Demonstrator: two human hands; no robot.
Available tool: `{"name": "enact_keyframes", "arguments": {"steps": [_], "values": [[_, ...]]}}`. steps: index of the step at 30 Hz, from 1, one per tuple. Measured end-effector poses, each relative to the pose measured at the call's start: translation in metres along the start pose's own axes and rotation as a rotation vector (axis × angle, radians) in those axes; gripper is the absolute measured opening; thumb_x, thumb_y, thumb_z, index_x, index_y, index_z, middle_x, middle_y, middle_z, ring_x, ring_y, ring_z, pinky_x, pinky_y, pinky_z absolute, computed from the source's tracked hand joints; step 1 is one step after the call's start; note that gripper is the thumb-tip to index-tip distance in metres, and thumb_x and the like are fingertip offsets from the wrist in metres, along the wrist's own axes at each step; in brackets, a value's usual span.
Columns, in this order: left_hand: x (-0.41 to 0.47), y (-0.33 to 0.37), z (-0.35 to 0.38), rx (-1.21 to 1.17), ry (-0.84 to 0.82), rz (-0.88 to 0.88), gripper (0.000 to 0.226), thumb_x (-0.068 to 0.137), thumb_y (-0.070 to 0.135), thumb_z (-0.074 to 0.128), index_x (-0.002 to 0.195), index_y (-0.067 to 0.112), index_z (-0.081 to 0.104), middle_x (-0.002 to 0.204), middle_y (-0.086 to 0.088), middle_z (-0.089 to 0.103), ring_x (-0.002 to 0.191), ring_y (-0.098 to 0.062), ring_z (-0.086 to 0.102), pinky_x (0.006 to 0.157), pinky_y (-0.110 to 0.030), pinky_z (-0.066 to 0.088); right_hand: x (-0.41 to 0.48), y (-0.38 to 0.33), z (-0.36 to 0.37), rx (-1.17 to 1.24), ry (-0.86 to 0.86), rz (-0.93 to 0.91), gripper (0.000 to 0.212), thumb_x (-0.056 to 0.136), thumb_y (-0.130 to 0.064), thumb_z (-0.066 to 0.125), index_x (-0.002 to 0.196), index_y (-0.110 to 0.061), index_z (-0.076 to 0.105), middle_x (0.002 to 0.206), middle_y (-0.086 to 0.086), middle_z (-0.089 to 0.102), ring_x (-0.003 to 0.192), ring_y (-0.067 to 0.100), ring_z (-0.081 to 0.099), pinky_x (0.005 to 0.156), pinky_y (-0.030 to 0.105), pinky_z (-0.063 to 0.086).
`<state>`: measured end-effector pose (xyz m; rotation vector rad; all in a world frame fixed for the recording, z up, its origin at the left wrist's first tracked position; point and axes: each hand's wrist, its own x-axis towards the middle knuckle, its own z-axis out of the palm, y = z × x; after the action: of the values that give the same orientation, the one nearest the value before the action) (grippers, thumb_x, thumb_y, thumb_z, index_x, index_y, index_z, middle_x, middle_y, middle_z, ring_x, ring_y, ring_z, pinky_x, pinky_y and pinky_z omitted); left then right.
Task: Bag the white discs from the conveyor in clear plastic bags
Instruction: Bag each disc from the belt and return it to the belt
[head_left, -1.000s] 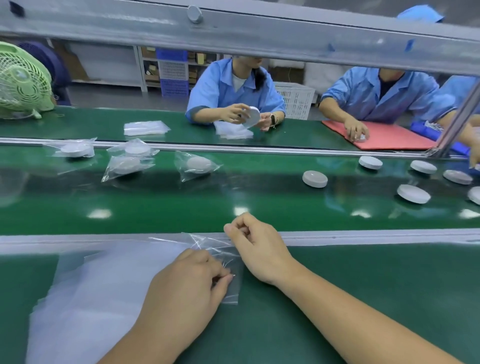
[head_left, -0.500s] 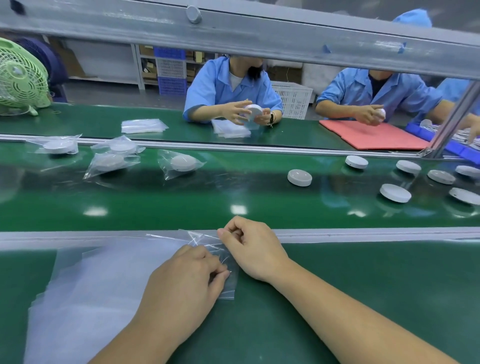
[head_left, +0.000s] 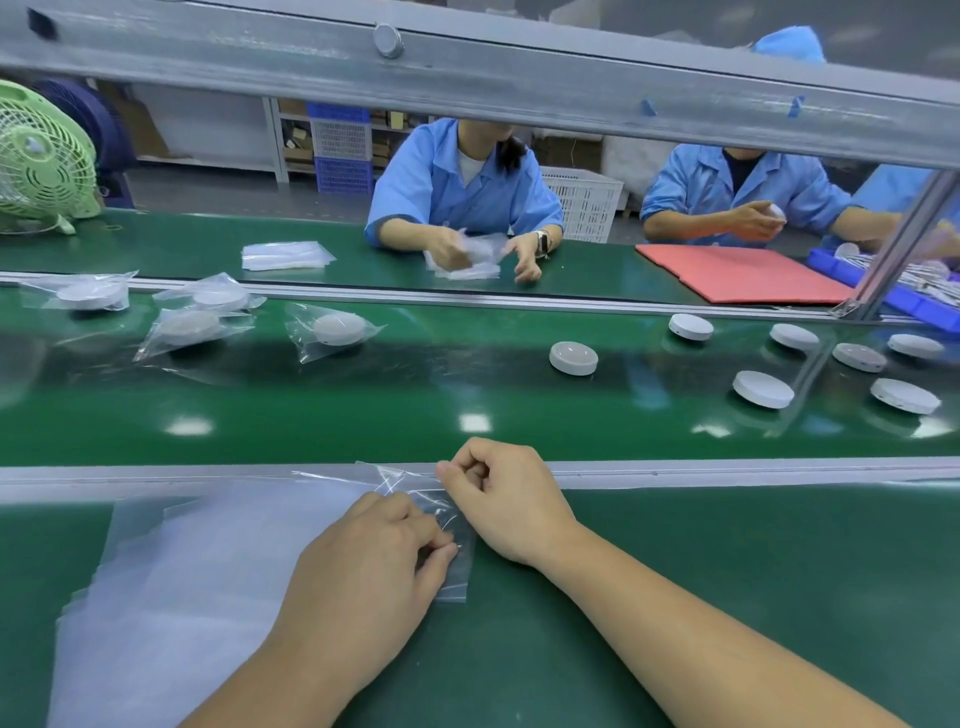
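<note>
Left hand (head_left: 363, 571) and right hand (head_left: 511, 501) both have fingers clamped on the top bag (head_left: 458, 584), at the right edge of the stack (head_left: 197, 571) on the surface (head_left: 727, 545). Shear its two layers apart and keep the stack down. The nearest disc (head_left: 573, 357) lies loose on the conveyor (head_left: 363, 405).

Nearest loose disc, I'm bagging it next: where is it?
Head view: the loose disc sits alone on the conveyor, right of centre, beyond the right hand.

Left hand (head_left: 363, 566) bare. Right hand (head_left: 511, 499) bare. Both forearms (head_left: 701, 634) bare too, uncovered right down to lower frame edge.
</note>
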<state>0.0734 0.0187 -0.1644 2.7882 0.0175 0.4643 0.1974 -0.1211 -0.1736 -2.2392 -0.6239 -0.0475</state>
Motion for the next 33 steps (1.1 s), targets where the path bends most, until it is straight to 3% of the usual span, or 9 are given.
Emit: {"name": "enact_keyframes", "arguments": {"steps": [17,27,33], "values": [[0.0015,-0.0025,0.0046,0.023,0.025,0.011,0.020,0.092,0.056,0.052,0.085,0.042,0.065,0.082,0.023,0.048,0.088,-0.004,0.044,0.053,-0.016,0.030,0.0004,-0.0006,0.0016,-0.057,-0.004,0.012,0.031,0.091,-0.055,0.057,0.071,-0.031,0.057,0.059,-0.018,0.060,0.056,0.005,0.051,0.056,0.027,0.044],[0.0016,-0.0043,0.0073,0.005,0.025,0.021,0.020,0.093,0.056,0.052,0.086,0.042,0.064,0.084,0.023,0.047,0.091,-0.004,0.046,0.061,-0.019,0.035,0.0001,-0.0012,0.0015,-0.057,-0.010,0.022,0.030,0.090,-0.054,0.057,0.072,-0.031,0.058,0.059,-0.018,0.060,0.055,0.005,0.051,0.056,0.027,0.044],[0.0015,-0.0042,0.0064,0.002,0.029,0.028,0.018,0.092,0.054,0.053,0.083,0.042,0.063,0.082,0.023,0.046,0.089,-0.004,0.046,0.058,-0.018,0.033,0.0005,-0.0015,0.0009,-0.067,-0.008,0.017,0.030,0.090,-0.054,0.057,0.071,-0.031,0.058,0.060,-0.019,0.059,0.057,0.005,0.052,0.057,0.027,0.045]]}}
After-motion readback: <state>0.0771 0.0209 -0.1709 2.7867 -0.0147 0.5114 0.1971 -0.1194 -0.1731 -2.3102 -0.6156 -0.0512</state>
